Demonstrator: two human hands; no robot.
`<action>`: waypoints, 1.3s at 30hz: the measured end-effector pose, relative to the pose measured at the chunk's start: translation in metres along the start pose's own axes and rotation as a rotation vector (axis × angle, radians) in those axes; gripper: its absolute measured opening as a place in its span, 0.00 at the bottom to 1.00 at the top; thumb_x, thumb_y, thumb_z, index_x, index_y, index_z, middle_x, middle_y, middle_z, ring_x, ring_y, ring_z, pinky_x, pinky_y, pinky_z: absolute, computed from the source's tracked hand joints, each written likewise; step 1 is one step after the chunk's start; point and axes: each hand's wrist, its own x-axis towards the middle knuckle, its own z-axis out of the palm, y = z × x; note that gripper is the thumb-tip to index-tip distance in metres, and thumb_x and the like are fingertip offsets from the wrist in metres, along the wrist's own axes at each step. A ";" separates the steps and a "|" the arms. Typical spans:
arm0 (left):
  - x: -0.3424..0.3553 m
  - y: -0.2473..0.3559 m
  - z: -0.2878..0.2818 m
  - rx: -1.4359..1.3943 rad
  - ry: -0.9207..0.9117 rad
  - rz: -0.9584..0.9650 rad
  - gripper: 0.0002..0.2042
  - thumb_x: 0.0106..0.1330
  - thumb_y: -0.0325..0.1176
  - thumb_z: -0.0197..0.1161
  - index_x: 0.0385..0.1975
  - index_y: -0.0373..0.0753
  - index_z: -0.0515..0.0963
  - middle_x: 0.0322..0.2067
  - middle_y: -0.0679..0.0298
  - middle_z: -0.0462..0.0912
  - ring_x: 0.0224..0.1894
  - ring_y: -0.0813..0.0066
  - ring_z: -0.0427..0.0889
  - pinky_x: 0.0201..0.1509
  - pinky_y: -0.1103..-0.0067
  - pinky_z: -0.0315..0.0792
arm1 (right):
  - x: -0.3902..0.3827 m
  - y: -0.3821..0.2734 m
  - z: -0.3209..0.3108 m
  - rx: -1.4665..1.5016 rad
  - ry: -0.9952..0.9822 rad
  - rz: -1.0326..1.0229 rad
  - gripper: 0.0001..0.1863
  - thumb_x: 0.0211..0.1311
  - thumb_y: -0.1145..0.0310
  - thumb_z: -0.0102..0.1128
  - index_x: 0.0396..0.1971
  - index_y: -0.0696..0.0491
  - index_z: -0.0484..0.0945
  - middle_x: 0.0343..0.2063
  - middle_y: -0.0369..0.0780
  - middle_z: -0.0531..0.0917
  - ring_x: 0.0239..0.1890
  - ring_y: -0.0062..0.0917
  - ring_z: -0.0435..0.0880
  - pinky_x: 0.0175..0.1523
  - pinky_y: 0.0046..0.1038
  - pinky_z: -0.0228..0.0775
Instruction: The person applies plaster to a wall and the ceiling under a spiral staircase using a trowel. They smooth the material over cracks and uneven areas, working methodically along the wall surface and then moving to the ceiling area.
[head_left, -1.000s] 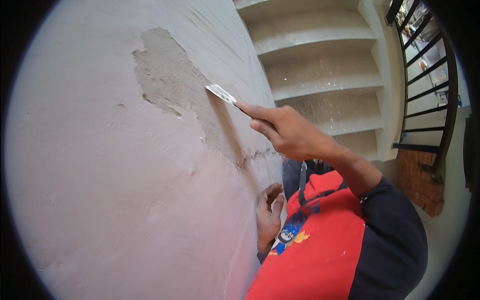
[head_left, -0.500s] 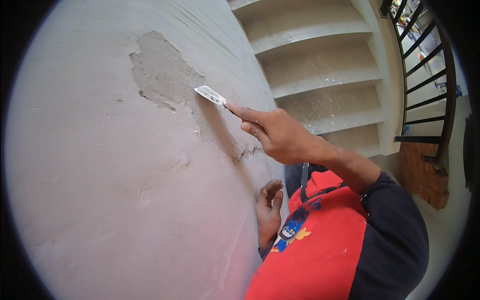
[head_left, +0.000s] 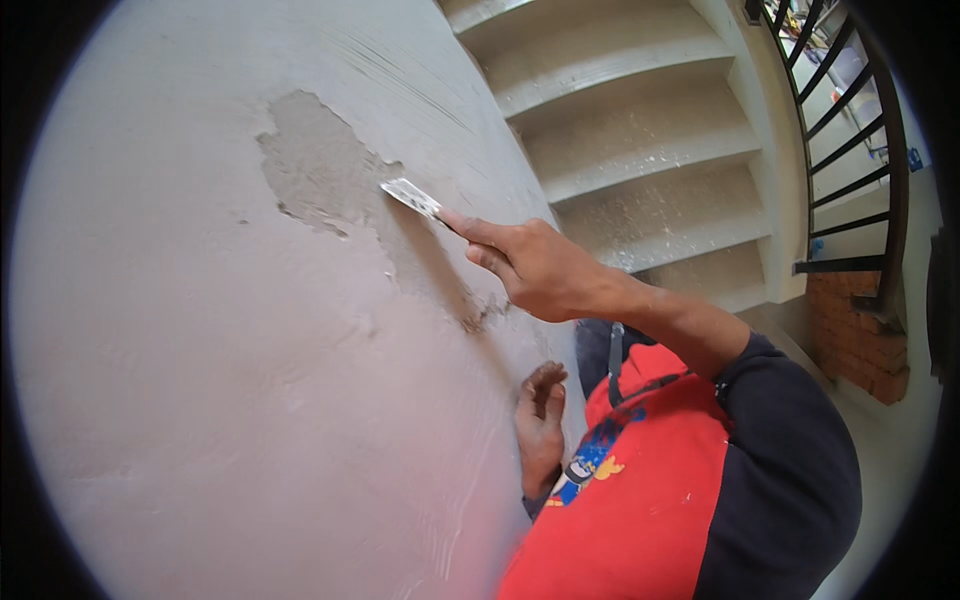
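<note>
Head view has the right hand (head_left: pixel 545 268) gripping a putty knife (head_left: pixel 412 198) that slants up-left to the grey patch (head_left: pixel 312 150) on the wall (head_left: pixel 200 370), the empty, loosely cupped left hand (head_left: pixel 541 430) farther below.

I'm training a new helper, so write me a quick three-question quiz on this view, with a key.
1. Multiple choice: what does the right hand hold?
a) a paintbrush
b) a putty knife
c) a hammer
2. True or false: the black railing stands to the right of the stairs in the picture.
3. Fill in: the rough patch is ____ in tone than the wall around it.

Key: 1 b; 2 true; 3 darker.
</note>
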 end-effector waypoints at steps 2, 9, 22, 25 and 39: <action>0.001 0.002 0.002 0.042 -0.013 0.009 0.17 0.68 0.32 0.54 0.53 0.32 0.66 0.50 0.58 0.74 0.53 0.70 0.72 0.58 0.76 0.63 | 0.013 -0.010 -0.011 -0.033 -0.027 0.056 0.22 0.65 0.66 0.45 0.60 0.52 0.64 0.28 0.56 0.78 0.30 0.48 0.78 0.39 0.39 0.67; 0.003 0.004 0.003 0.024 -0.020 0.011 0.17 0.67 0.31 0.54 0.54 0.32 0.65 0.50 0.58 0.74 0.53 0.69 0.72 0.58 0.76 0.63 | 0.020 0.004 -0.013 -0.111 0.082 -0.123 0.22 0.65 0.66 0.45 0.59 0.51 0.65 0.31 0.57 0.78 0.32 0.49 0.78 0.40 0.39 0.67; 0.002 0.005 0.004 -0.012 0.041 0.040 0.15 0.67 0.27 0.51 0.53 0.30 0.66 0.48 0.56 0.75 0.50 0.67 0.74 0.58 0.74 0.64 | 0.024 0.006 -0.010 -0.114 0.076 -0.092 0.21 0.67 0.67 0.46 0.60 0.51 0.65 0.45 0.53 0.78 0.41 0.36 0.81 0.48 0.30 0.69; 0.003 0.007 0.004 0.062 0.009 0.086 0.15 0.67 0.26 0.51 0.52 0.29 0.67 0.47 0.56 0.75 0.49 0.68 0.74 0.57 0.75 0.65 | 0.035 -0.009 -0.020 -0.051 0.016 0.032 0.21 0.66 0.66 0.45 0.59 0.52 0.66 0.42 0.54 0.78 0.37 0.40 0.81 0.43 0.32 0.69; 0.007 0.005 0.000 0.038 -0.004 0.081 0.15 0.67 0.30 0.54 0.51 0.32 0.68 0.48 0.58 0.75 0.52 0.70 0.73 0.57 0.77 0.64 | 0.039 -0.001 -0.018 -0.156 0.095 -0.165 0.22 0.66 0.65 0.44 0.59 0.52 0.65 0.31 0.54 0.80 0.31 0.43 0.80 0.39 0.36 0.69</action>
